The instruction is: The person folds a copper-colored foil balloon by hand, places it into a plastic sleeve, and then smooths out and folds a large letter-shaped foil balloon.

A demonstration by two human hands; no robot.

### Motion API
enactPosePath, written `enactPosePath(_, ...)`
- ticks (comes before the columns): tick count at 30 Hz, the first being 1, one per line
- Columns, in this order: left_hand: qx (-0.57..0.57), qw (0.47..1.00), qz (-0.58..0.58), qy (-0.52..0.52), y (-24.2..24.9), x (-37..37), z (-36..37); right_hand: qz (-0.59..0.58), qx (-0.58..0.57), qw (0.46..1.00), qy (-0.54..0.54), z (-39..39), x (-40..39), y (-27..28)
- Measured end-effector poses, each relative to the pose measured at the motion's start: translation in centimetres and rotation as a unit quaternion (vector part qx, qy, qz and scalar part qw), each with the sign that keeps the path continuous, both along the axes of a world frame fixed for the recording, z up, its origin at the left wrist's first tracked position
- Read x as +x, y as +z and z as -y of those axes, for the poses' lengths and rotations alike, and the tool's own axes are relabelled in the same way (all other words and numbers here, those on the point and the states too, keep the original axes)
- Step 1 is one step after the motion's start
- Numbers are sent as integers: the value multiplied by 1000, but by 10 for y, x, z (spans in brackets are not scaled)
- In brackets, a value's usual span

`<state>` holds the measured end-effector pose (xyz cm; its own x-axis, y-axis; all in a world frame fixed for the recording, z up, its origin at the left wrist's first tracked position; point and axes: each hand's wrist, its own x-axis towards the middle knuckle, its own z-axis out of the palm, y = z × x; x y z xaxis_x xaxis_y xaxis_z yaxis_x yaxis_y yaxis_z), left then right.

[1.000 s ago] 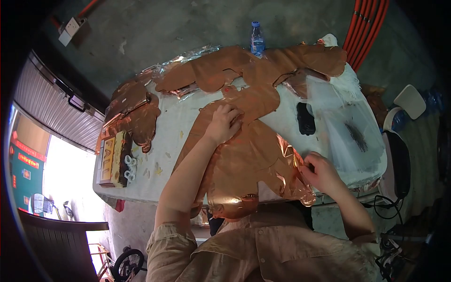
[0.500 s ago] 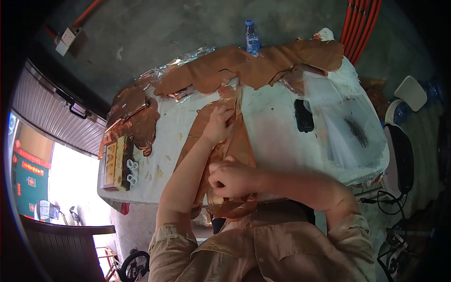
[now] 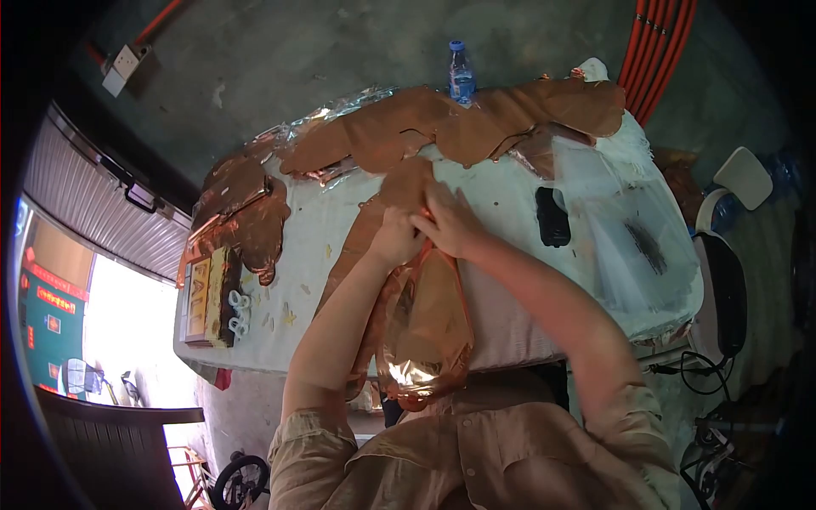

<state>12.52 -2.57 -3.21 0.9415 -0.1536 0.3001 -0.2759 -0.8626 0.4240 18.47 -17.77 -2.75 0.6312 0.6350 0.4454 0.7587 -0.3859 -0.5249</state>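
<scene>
A flat, shiny copper foil balloon [image 3: 422,310] lies lengthwise in front of me, its near end hanging over the table edge. My left hand [image 3: 398,238] is closed on the foil at its narrow middle, fingers curled. Right beside it, my right hand [image 3: 453,223] rests on the foil's right edge with fingers stretched forward, the thumb reaching to the left hand's fingertips. Another flat copper sheet [image 3: 347,255] lies beneath, partly covered by my left forearm. What is between the left fingers is hidden.
More flat copper foil pieces [image 3: 467,127] line the table's far side, with a water bottle [image 3: 461,75] behind. A black phone [image 3: 552,217] and clear plastic bags [image 3: 625,255] lie right. At left are a box [image 3: 210,297], white rings [image 3: 239,313] and further copper foil [image 3: 246,212].
My right hand has moved forward from the near part of the foil to beside my left hand, its fingers unfolding. My left hand has drawn slightly nearer, and the near foil now lies uncovered.
</scene>
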Motion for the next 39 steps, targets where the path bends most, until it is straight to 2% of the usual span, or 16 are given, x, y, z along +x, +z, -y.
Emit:
enactPosePath(2, -15, 1000, -6, -20, -12, 4, -4, 26, -14, 1000, -6, -20, -4, -7)
enactPosePath(3, -67, 998, -16, -5, -15, 3, -4, 52, -32, 998, -8, -27, -9, -3)
enactPosePath(4, -120, 992, -26, 12, -18, 3, -5, 13, -69, 997, 23, -28, -11, 0)
enactPosePath(7, -81, 996, -33, 18, -18, 8, -9, -45, 26, 992, 112, -28, -20, 2)
enactPosePath(8, -64, 997, -39, 21, -19, 8, -9, -46, 23, 992, 114, -26, -19, 1)
enactPosePath(9, -47, 998, -44, 26, -19, 8, -9, -182, 133, 958, 177, -20, -18, 5)
enactPosePath(10, -31, 998, -50, 32, -15, 6, -7, -312, 237, 890, 233, -14, -16, 8)
enactPosePath(11, -36, 997, -51, 38, -11, 3, -5, -316, 232, 889, 237, -3, -11, 11)
enactPosePath(13, -86, 991, -100, 35, 13, -2, 6, -248, 180, 939, 154, 19, 0, 15)
enactPosePath(14, -77, 997, 10, 5, -1, 2, 3, -252, 176, 939, 155, 23, -3, 12)
enactPosePath(15, -80, 997, 8, 5, 1, 0, 4, -131, 18, 988, 79, 28, -6, 8)
enactPosePath(16, -86, 996, -13, 18, 4, -1, 4, -2, -140, 990, -2, 31, -10, 5)
enactPosePath(21, -86, 995, -35, 24, 10, -2, 2, 1, -113, 993, 20, 23, -62, -2)
enactPosePath(24, -100, 993, -48, 32, 11, -1, 2, 10, -146, 989, 0, 17, -69, -2)
enactPosePath(29, -57, 997, -23, 39, 5, 1, 0, 22, -123, 992, -12, 16, -71, -6)
enactPosePath(39, -68, 995, -60, 44, 9, 1, 1, 25, -105, 994, -25, 14, -74, -6)
